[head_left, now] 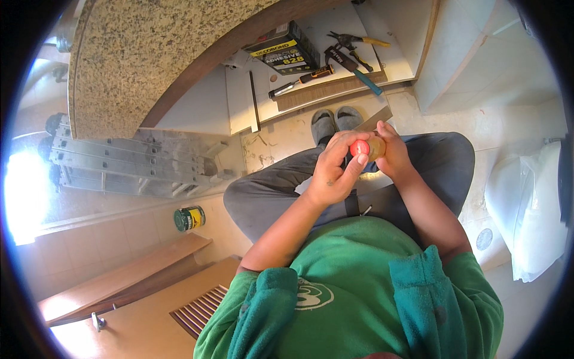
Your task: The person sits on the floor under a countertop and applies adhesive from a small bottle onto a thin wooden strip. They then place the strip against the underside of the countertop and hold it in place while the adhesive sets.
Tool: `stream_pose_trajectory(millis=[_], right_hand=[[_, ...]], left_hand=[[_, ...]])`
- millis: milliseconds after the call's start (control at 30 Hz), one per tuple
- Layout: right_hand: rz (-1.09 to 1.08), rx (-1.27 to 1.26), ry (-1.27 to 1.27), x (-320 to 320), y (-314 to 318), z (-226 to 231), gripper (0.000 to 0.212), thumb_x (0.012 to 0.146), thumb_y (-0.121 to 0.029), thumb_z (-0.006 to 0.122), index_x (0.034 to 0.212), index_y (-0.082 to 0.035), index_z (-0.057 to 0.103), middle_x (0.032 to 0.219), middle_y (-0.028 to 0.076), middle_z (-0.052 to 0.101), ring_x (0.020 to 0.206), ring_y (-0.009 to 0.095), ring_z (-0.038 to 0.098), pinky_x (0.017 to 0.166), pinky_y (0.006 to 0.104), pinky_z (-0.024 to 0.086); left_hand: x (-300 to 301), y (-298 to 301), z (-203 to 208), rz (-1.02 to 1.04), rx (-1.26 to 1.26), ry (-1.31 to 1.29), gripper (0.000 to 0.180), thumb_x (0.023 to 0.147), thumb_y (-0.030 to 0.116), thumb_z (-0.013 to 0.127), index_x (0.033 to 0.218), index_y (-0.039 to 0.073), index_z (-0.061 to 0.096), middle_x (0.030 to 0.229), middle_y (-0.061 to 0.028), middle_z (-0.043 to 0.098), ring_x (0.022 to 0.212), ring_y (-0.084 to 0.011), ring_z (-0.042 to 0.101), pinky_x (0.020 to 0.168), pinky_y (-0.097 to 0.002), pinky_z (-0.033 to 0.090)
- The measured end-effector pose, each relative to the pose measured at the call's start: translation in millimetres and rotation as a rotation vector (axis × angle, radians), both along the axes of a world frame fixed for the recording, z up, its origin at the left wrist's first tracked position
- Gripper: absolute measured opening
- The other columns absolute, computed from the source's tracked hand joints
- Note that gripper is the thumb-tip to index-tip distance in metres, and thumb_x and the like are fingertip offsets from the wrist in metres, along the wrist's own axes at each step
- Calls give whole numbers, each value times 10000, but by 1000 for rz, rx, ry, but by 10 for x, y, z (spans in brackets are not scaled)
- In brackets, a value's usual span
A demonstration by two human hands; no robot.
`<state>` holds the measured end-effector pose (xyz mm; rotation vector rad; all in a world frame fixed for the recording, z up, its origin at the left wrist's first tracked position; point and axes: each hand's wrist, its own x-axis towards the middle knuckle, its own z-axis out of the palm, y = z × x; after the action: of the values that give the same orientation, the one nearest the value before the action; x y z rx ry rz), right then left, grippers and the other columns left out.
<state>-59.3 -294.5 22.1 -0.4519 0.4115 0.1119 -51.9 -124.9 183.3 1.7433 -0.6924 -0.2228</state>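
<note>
Both of my hands come together over my lap. My left hand (336, 167) is closed around a piece with a bright red rounded end (359, 148), its thumb lying along the near side. Against that end sits a tan, amber-looking round piece (376, 149), cupped by the curled fingers of my right hand (391, 152). The palms hide most of both pieces, so I cannot tell their kind or whether they are joined. A flat brown strip (375, 118) juts out beyond the hands. Something white (373, 182) lies on my lap below them.
Ahead, a cabinet base (239, 99) bears a black tin (287, 51), a hammer (366, 81), yellow-handled pliers (368, 40) and an orange-and-black hand tool (314, 75). Grey shoes (324, 124) are before it. A ladder (125, 158) and green tin (189, 218) are left; a white bag (529, 209) right.
</note>
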Motion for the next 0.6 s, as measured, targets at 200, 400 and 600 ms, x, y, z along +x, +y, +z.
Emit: stream_pose_trajectory(millis=[200,400,600], right_hand=[[-101,-12,30,21,12,-44,204,1061,-298,606,1139,-114,565,929,69,659,865,210,670,781,387,542],[-151,-77,12,-16,-5,-155,223,1056,-304,615,1147,-109,554,917,75,660,871,211,668,797,388,538],[-145,-99,-36,-48,11,-77,197,1067,-273,592,1129,-91,548,926,79,657,889,209,659,823,371,529]], left_hand=[[-69,-102,-190,-20,-217,166,239,1054,85,549,1265,-17,596,1275,-145,645,1177,-227,587,1058,-352,437],[-117,-141,-277,-17,-359,345,188,1077,77,526,1220,-17,602,1269,-139,643,1222,-215,575,1084,-359,430],[-99,-98,-417,61,-349,309,215,1102,165,521,1136,-16,633,1158,-136,697,1216,-246,598,1086,-385,444]])
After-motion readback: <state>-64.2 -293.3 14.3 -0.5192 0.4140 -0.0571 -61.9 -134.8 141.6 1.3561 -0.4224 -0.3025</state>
